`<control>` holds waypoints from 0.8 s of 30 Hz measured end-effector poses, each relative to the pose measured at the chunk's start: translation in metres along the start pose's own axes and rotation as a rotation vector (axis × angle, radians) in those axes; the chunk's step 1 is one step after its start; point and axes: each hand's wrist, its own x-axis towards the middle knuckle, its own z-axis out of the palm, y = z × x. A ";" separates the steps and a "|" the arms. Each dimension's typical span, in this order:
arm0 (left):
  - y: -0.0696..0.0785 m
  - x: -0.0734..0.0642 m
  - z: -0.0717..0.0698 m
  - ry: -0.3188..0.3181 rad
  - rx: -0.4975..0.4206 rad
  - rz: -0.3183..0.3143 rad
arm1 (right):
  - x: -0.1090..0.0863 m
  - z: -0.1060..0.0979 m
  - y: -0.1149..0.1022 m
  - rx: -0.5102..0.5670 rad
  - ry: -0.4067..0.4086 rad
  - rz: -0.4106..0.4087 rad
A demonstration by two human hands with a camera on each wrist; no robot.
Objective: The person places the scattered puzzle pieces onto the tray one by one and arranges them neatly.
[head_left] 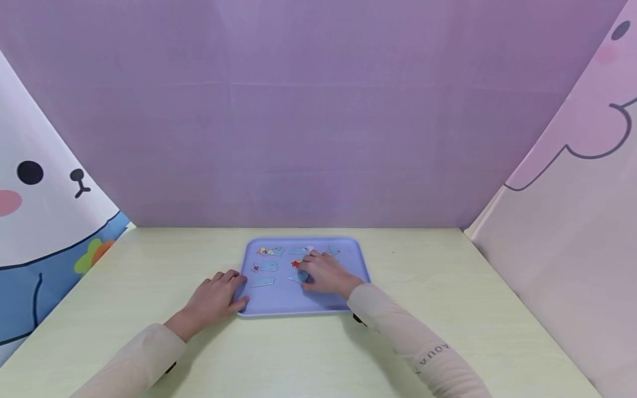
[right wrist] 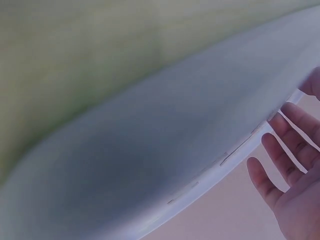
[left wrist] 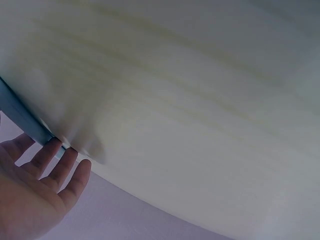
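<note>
A lavender tray (head_left: pixel 318 304) lies on the table, with several thin, flat, pale blue picture pieces on it. My left hand (head_left: pixel 214 298) rests at the tray's left rim, fingers loosely extended and thumb reaching over the edge. In the left wrist view, the left hand's fingertips (left wrist: pixel 70 150) meet that rim. My right hand (head_left: pixel 325 273) reaches over the tray's right half, its fingers spread and slightly bent. Its fingertips are down at a piece with a red figure (head_left: pixel 296 264) and a blue piece (head_left: pixel 297 277), partly hiding both.
At the tray's left side are a piece with a red spot (head_left: pixel 265 267) and a plain blue strip (head_left: pixel 262 282). A yellow-figured piece (head_left: pixel 270 251) lies along the back. Beyond the pale wooden table (head_left: pixel 423 276) stands a purple backdrop (head_left: pixel 338 127), with cartoon-printed cloths at both sides.
</note>
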 end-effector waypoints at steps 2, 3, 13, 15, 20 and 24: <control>-0.001 0.000 0.000 0.000 0.004 0.001 | -0.001 0.000 -0.001 -0.001 0.000 -0.001; -0.001 0.000 0.000 -0.001 0.005 0.000 | -0.001 0.000 -0.001 0.000 0.001 -0.002; 0.000 0.000 -0.001 0.016 0.005 0.009 | -0.001 0.000 -0.002 0.004 0.000 0.000; 0.000 0.000 -0.001 0.013 0.004 0.007 | -0.002 0.000 -0.002 0.007 -0.001 0.000; 0.000 0.001 0.000 0.006 0.002 0.002 | -0.002 -0.001 -0.002 0.013 -0.003 0.002; -0.001 0.001 -0.001 0.006 0.007 0.001 | -0.002 -0.001 -0.002 0.011 -0.008 0.002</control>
